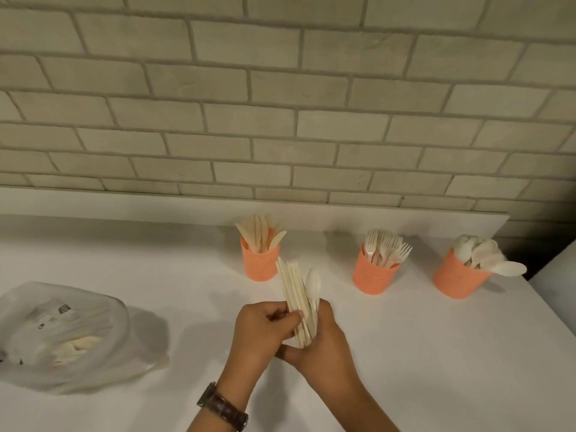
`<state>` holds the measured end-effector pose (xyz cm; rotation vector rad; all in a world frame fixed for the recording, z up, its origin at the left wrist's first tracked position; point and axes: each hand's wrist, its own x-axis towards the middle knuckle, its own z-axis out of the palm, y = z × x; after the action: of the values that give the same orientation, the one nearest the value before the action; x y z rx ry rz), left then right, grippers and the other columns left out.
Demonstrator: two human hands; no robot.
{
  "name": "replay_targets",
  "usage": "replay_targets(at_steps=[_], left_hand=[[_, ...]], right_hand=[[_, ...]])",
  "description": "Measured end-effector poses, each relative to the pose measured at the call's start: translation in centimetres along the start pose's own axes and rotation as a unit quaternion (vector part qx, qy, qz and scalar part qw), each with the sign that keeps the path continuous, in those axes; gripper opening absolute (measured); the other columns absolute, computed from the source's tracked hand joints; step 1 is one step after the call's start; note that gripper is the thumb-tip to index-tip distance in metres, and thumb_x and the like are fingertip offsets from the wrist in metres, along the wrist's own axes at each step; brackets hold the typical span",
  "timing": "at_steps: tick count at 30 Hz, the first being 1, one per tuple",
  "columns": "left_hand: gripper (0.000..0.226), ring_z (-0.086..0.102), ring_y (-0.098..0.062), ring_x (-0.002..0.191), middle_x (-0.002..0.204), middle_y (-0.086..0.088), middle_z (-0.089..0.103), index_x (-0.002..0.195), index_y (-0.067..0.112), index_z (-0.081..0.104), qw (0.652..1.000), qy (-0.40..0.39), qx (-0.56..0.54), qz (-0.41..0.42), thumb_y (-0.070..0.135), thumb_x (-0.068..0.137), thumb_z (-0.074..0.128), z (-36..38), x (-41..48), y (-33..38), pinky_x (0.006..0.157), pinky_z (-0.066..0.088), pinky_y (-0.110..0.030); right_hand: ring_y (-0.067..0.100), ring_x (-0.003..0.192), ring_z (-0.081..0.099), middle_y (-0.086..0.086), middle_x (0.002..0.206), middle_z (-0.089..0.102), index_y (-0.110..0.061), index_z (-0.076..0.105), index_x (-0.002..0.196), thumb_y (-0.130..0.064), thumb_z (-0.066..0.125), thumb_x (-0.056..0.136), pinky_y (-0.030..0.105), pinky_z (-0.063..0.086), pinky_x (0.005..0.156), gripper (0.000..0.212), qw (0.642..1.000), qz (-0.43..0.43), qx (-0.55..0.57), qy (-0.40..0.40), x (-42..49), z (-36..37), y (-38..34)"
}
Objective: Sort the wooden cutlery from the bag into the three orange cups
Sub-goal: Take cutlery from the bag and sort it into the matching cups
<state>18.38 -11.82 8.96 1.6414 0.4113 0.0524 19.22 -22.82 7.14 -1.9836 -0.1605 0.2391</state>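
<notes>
Both hands hold one bundle of wooden cutlery [294, 291] upright over the white table [405, 353], a spoon bowl showing on its right side. My left hand [265, 328] pinches the bundle from the left; my right hand [324, 341] wraps it from the right and below. Behind stand three orange cups: the left cup [260, 263] with knives, the middle cup [372, 277] with forks, the right cup [458, 279] with spoons. A translucent plastic bag [68, 335] with more cutlery inside lies at the left.
A pale brick wall [280, 104] rises behind the table. The table's right edge [530, 294] runs just past the spoon cup. A brown watch [223, 406] is on my left wrist.
</notes>
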Motion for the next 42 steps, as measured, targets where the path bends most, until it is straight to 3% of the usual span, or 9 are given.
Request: replay_targets(at_steps=[7,13,19,25,28,32,36,40,42], left_hand=[[0.009,0.070,-0.018,0.063,0.073,-0.007,0.075,0.081,0.013,0.077,0.998,-0.022,-0.054,-0.029,0.008,0.077,0.071,0.0,1.2,0.3,0.059,0.055,-0.022],[0.010,0.064,-0.008,0.051,0.055,0.005,0.068,0.066,0.020,0.074,0.998,0.019,0.050,0.022,0.024,0.065,0.083,1.5,1.7,0.5,0.055,0.051,-0.016],[0.016,0.066,-0.005,0.053,0.056,0.009,0.068,0.059,0.028,0.069,0.995,0.028,0.084,0.043,0.024,0.065,0.083,2.0,1.6,0.7,0.056,0.051,-0.015],[0.013,0.064,-0.006,0.048,0.048,0.009,0.064,0.060,0.022,0.071,0.998,0.026,0.060,0.021,0.022,0.067,0.081,1.7,1.9,1.0,0.053,0.050,-0.018],[0.011,0.064,-0.007,0.048,0.049,0.007,0.064,0.061,0.020,0.072,0.999,0.023,0.049,0.001,0.022,0.068,0.081,1.4,2.0,0.9,0.055,0.054,-0.023],[0.012,0.062,-0.009,0.049,0.049,0.001,0.065,0.062,0.012,0.075,0.998,-0.014,0.061,-0.031,0.018,0.071,0.078,0.8,2.3,0.8,0.055,0.054,-0.023],[0.014,0.063,-0.009,0.051,0.052,-0.002,0.066,0.060,0.009,0.073,0.996,-0.032,0.062,-0.058,0.006,0.073,0.068,0.5,2.6,1.2,0.050,0.051,-0.020],[0.015,0.065,-0.015,0.057,0.056,-0.007,0.067,0.063,0.003,0.073,0.999,-0.012,0.017,-0.040,0.002,0.076,0.064,0.1,3.1,1.3,0.061,0.056,-0.027],[0.018,0.065,-0.016,0.058,0.057,-0.007,0.068,0.063,0.005,0.073,0.999,0.006,-0.035,-0.027,0.001,0.078,0.065,-0.4,3.4,1.5,0.063,0.057,-0.023]], right_hand=[[-0.006,0.077,0.064,-0.013,0.083,0.067,-0.030,0.046,0.105,-0.029,0.083,0.065,0.012,0.048,0.061,0.055,1.000,0.008,0.010,0.005,1.2,-0.6,0.0],[-0.007,0.071,0.060,-0.021,0.085,0.059,-0.037,0.033,0.102,-0.031,0.075,0.074,0.005,0.043,0.055,0.051,0.998,-0.019,-0.067,0.009,1.7,-1.2,-0.2],[-0.007,0.080,0.059,-0.022,0.091,0.059,-0.037,0.044,0.109,-0.027,0.072,0.077,0.007,0.045,0.060,0.045,0.997,-0.030,-0.067,0.018,1.4,-1.8,-0.1],[0.004,0.084,0.059,-0.006,0.104,0.059,-0.025,0.040,0.118,-0.028,0.067,0.083,0.007,0.043,0.060,0.044,0.994,-0.022,-0.103,0.011,2.0,-1.5,-0.2],[0.011,0.090,0.061,-0.004,0.109,0.058,-0.021,0.033,0.127,-0.037,0.069,0.079,0.017,0.048,0.071,0.063,0.982,-0.048,-0.184,0.007,2.3,-1.1,-0.1],[0.010,0.086,0.058,-0.004,0.108,0.057,-0.021,0.032,0.127,-0.046,0.071,0.076,0.015,0.044,0.068,0.069,0.979,-0.042,-0.197,-0.008,2.1,-1.0,-0.2],[0.004,0.082,0.061,-0.015,0.097,0.061,-0.028,0.036,0.118,-0.049,0.079,0.063,0.012,0.046,0.064,0.073,0.993,-0.023,-0.117,-0.024,2.2,-1.3,-0.2],[-0.005,0.080,0.062,-0.017,0.092,0.061,-0.029,0.045,0.109,-0.038,0.086,0.060,0.009,0.046,0.059,0.065,0.999,0.017,0.023,-0.034,2.6,-2.1,-0.5],[0.002,0.071,0.059,-0.015,0.089,0.059,-0.027,0.048,0.110,-0.036,0.085,0.063,0.010,0.042,0.050,0.061,0.997,0.035,0.052,-0.040,2.9,-2.7,-0.3]])
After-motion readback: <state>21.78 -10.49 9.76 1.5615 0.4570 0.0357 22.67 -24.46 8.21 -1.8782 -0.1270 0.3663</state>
